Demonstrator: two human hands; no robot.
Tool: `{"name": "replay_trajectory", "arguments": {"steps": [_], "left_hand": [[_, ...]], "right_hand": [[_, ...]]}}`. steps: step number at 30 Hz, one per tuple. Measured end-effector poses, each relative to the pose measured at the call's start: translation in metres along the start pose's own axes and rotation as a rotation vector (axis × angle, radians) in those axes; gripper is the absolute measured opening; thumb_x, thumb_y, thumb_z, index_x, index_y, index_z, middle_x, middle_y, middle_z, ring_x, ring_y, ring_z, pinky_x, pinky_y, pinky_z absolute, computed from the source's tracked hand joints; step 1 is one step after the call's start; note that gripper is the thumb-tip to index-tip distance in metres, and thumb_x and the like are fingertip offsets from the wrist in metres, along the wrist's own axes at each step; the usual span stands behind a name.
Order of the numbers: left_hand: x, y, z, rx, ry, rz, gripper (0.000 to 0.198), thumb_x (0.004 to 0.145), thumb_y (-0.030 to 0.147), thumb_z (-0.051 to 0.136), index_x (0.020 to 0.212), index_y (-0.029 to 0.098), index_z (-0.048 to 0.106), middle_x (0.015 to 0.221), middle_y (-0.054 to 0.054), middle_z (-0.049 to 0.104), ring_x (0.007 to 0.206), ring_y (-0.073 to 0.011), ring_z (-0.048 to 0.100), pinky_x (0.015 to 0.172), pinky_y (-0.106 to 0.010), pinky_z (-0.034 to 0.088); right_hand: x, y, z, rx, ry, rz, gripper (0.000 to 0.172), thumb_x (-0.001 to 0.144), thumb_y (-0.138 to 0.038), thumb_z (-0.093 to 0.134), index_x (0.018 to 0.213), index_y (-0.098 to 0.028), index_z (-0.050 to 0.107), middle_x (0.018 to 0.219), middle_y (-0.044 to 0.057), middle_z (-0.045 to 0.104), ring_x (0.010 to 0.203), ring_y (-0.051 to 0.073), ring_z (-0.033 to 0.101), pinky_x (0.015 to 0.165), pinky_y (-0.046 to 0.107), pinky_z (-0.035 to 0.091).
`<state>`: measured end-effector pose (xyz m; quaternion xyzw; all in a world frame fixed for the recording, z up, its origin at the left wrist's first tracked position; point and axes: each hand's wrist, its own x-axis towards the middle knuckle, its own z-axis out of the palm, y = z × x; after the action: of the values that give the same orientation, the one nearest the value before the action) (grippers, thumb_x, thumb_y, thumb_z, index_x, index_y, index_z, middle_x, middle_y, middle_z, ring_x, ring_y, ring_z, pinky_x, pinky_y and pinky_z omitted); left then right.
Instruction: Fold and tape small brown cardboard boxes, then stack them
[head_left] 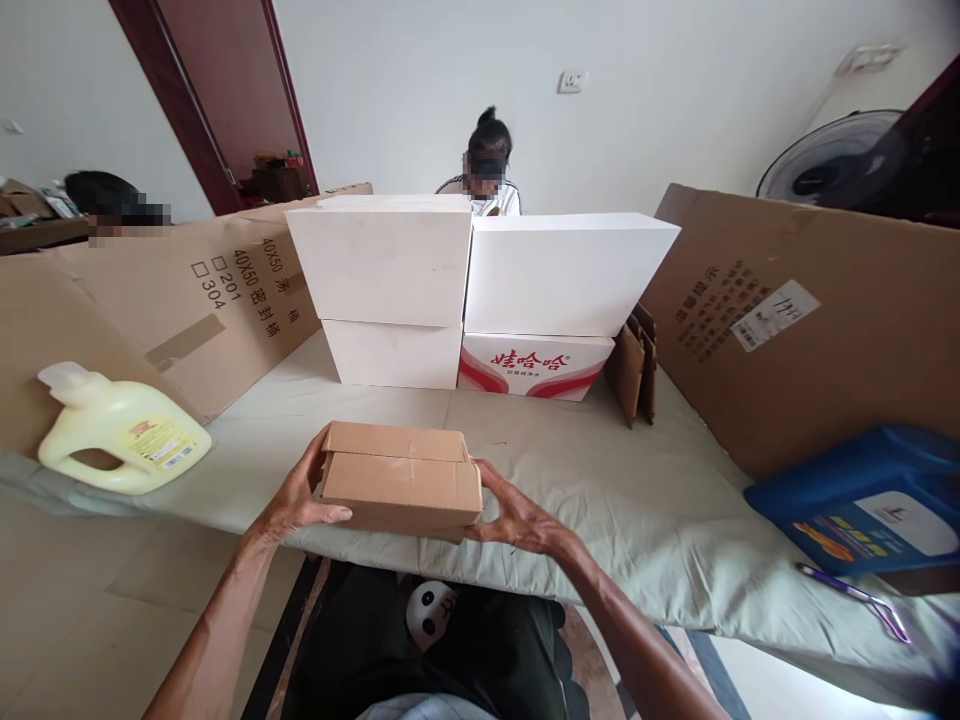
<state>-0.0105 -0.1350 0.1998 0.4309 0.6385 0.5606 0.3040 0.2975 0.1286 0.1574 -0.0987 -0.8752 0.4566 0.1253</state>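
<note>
A small brown cardboard box [401,490] is held near the front edge of the cloth-covered table [525,430]. Its top flaps are folded closed and meet along a seam. My left hand [304,500] grips the box's left end, with the thumb along the front. On the right end my right hand [514,510] presses from the other side, thumb low and fingers partly behind the box. The underside of the box is hidden.
White boxes [382,260] stand stacked behind, one with red print [536,365]. Folded cardboard [634,370] leans beside them. Large cardboard panels [825,320] flank the table. A yellow jug [127,430] lies left; a blue jug [862,500] and purple-handled tool [855,595] lie right. Two people are beyond.
</note>
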Motion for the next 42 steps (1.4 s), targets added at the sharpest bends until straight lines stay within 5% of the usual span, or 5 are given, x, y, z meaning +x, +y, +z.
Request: {"name": "replay_trajectory", "arguments": {"steps": [4, 10, 22, 30, 42], "left_hand": [[-0.014, -0.001, 0.005, 0.094, 0.048, 0.029, 0.140, 0.063, 0.051, 0.102, 0.178, 0.034, 0.024, 0.173, -0.017, 0.047, 0.155, -0.0476, 0.051, 0.126, -0.064, 0.047], [-0.026, 0.005, 0.016, 0.172, 0.089, 0.090, 0.136, 0.065, 0.041, 0.100, 0.177, 0.034, 0.023, 0.174, -0.016, 0.043, 0.155, -0.0463, 0.050, 0.127, -0.065, 0.046], [-0.023, 0.018, 0.035, 0.313, 0.147, 0.235, 0.136, 0.066, 0.030, 0.098, 0.176, 0.035, 0.020, 0.172, -0.016, 0.040, 0.156, -0.0434, 0.048, 0.121, -0.060, 0.053], [-0.018, 0.038, 0.051, 0.431, 0.109, 0.361, 0.142, 0.064, 0.023, 0.100, 0.177, 0.041, 0.015, 0.170, -0.013, 0.038, 0.157, -0.0416, 0.046, 0.123, -0.058, 0.051], [-0.022, 0.041, 0.054, 0.446, 0.105, 0.339, 0.143, 0.066, 0.028, 0.101, 0.177, 0.039, 0.012, 0.170, -0.015, 0.038, 0.157, -0.0435, 0.046, 0.125, -0.058, 0.050]], "right_hand": [[-0.001, 0.011, -0.029, -0.352, 0.047, 0.199, 0.059, 0.099, -0.035, 0.072, 0.155, -0.027, 0.057, 0.156, 0.012, 0.059, 0.144, 0.029, 0.059, 0.122, 0.044, 0.048], [0.028, 0.029, 0.005, -0.604, 0.154, 0.380, 0.009, 0.096, -0.014, 0.062, 0.100, -0.019, 0.069, 0.117, 0.017, 0.071, 0.115, 0.030, 0.065, 0.097, 0.037, 0.052], [0.019, -0.015, -0.053, -0.386, 0.542, 0.268, 0.044, 0.114, -0.049, 0.024, 0.113, -0.022, 0.059, 0.080, -0.001, 0.055, 0.070, 0.018, 0.053, 0.065, 0.027, 0.045], [0.011, -0.141, -0.046, -0.248, 0.083, -0.188, 0.040, 0.118, -0.049, 0.047, 0.104, -0.021, 0.073, 0.088, 0.002, 0.069, 0.073, 0.013, 0.058, 0.069, 0.027, 0.041], [0.023, -0.158, -0.048, -0.405, -0.026, -0.223, 0.044, 0.119, -0.046, 0.041, 0.104, -0.021, 0.074, 0.091, 0.006, 0.072, 0.075, 0.016, 0.060, 0.072, 0.029, 0.042]]}}
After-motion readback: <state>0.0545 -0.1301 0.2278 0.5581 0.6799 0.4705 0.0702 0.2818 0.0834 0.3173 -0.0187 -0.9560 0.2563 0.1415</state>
